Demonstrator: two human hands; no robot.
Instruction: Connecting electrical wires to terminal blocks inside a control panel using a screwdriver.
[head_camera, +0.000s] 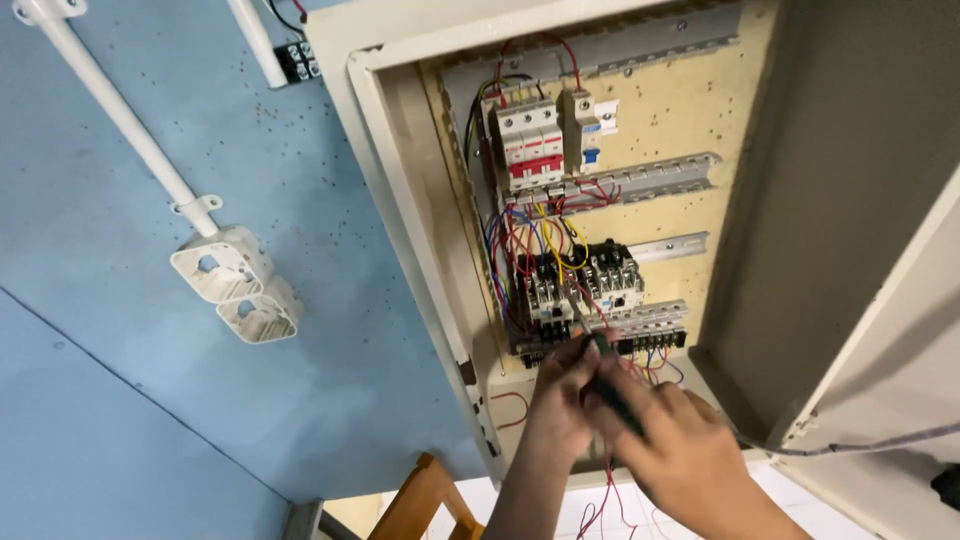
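Person is standing at an open wall-mounted electrical cabinet (400, 200), both hands raised to the lower part of the backplate.

Right hand (680, 445) is wrapping its fingers around the dark handle of a screwdriver (600, 375); grip clamped on the handle. The shaft is angling up and left, its tip reaching the lower edge of the contactors (575, 290), just above the black terminal strip (650, 335). The exact screw it is meeting is too small to tell.

Left hand (560, 395) is sitting just beside the right, fingers curling in close to the shaft near the tip. Whether this grip is pinching a wire, steadying the tool or merely resting there, I cannot tell.

Surroundings: 1 row of circuit breakers (535, 140) is mounted on the upper rail, with red, blue, yellow and black wires (520, 240) running down into the contactors. Loose red leads are hanging below the cabinet's lower edge. The cabinet door (880, 330) is swinging open at right. On the blue wall, a white conduit (120, 120) is running down into 2 white junction boxes (235, 285). A wooden chair back (425, 500) is showing below.

Judgement: the step in hand appears to be work on a terminal screw at the contactor base. Any next move is calling for the tip seated square in the screw head, and the neighbouring wires kept clear of the blade.
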